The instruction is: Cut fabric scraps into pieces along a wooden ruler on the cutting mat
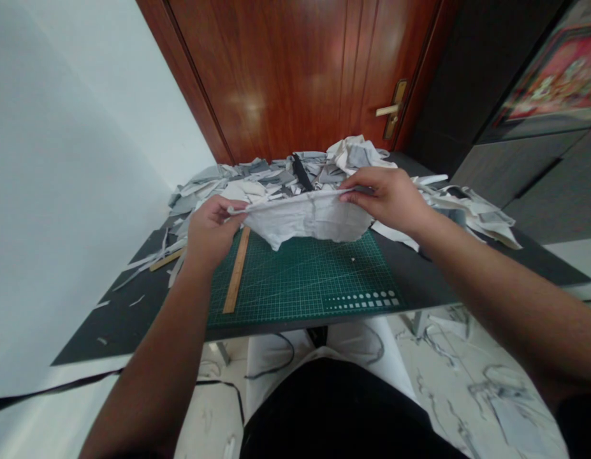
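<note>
Stretched between both hands is a piece of whitish-grey fabric (305,218), raised over the far part of a green cutting mat (295,274). My left hand (213,231) pinches its left corner between thumb and fingers. At the opposite end, my right hand (388,196) grips the upper edge the same way. The cloth's lower edge hangs loose and uneven, with a small point at the left. Beneath it, a wooden ruler (236,274) lies on the mat's left side, its far end close to my left hand.
A heap of grey and white fabric scraps (257,175) covers the back of the dark table (127,331). More cloth pieces (481,213) lie at the right. A second wooden strip (166,260) rests at the left. Behind stands a wooden door (285,76); scraps litter the floor.
</note>
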{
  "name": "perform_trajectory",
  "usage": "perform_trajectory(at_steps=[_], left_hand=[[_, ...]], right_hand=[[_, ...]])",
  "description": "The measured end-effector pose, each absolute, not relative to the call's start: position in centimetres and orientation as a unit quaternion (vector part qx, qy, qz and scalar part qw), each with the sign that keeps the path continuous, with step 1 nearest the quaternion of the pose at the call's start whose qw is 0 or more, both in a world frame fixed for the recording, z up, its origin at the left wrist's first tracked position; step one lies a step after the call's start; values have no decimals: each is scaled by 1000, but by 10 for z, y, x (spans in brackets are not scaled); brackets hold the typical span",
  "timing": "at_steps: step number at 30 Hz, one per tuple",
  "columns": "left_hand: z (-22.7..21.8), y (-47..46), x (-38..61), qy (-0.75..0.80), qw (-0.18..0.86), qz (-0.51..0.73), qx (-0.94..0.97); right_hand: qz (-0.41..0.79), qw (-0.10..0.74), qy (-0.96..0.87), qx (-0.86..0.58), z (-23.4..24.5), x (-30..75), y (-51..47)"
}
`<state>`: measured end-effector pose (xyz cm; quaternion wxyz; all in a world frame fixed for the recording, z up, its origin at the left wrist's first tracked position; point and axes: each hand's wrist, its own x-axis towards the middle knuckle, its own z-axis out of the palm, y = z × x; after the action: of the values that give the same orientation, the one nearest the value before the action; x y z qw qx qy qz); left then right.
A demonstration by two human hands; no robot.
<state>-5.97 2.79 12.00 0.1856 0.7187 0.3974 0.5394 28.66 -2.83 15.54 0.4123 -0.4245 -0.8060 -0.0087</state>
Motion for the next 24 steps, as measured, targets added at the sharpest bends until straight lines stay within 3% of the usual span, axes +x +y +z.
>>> perform_trajectory(at_steps=[3, 6, 8, 11, 16, 24], left_hand=[[87, 12, -68, 355, 134, 462, 801], [41, -9, -73, 333, 133, 299, 884], [19, -20, -75, 345, 115, 221, 905], [9, -29, -75, 372, 80, 163, 910], [16, -33, -66, 367, 93, 110, 919], [14, -34, -69, 450, 214, 229, 836]], right_hand=[[-88, 340, -857, -377, 121, 288, -49], [-58, 237, -903, -353, 61, 291, -68], [-11, 210, -907, -365, 24, 293, -76], [35, 223, -885, -408, -9, 297, -79], [66, 245, -857, -448, -9, 302, -77], [244, 335, -750, -516, 5, 306, -99]])
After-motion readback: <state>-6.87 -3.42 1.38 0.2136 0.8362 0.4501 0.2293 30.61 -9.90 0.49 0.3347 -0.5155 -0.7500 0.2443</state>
